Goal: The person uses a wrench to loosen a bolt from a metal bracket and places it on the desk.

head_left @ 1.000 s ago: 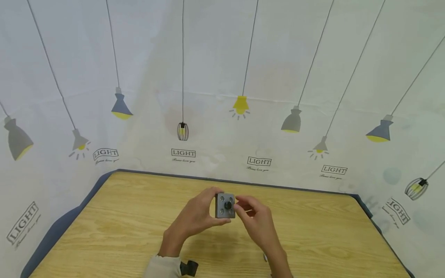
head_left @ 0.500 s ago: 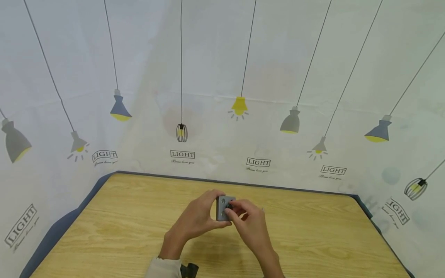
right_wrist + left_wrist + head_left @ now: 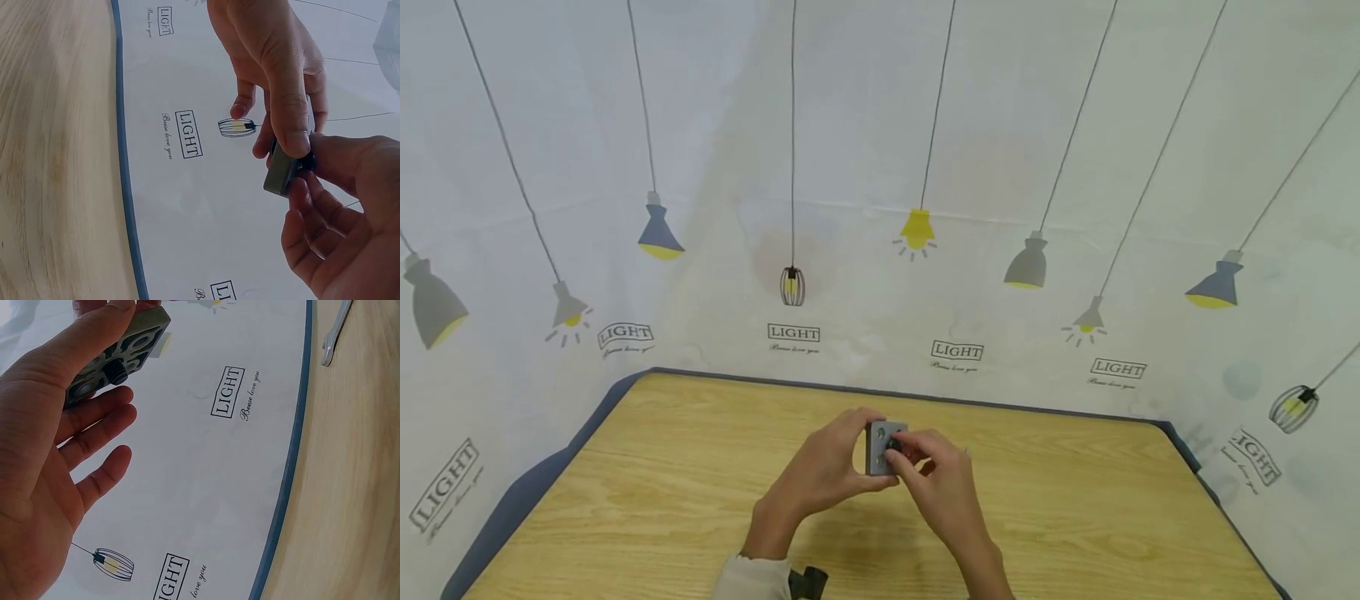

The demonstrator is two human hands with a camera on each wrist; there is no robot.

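Note:
My left hand [image 3: 823, 467] holds a grey square metal block [image 3: 877, 450] by its edges, above the table, with round holes near the corners. A black round knob or bolt head [image 3: 893, 446] sits at the middle of its face. My right hand [image 3: 942, 487] pinches this black piece between thumb and fingertips, partly hiding it. In the left wrist view, a dark bolt-like stub [image 3: 115, 372] stands out from the block's recessed side. The right wrist view shows both hands meeting at the block [image 3: 282, 172], its face largely covered by fingers.
A wooden table [image 3: 662, 500] with a dark blue edge [image 3: 850, 387] lies below. An open-ended wrench [image 3: 335, 337] rests on it in the left wrist view. Behind stands a white sheet [image 3: 850, 125] printed with lamps. A black device [image 3: 808, 582] is near the left sleeve.
One second ago my right fingers were just right of the block; they have moved left onto its black piece. The block has turned slightly. Little differs over the last half second.

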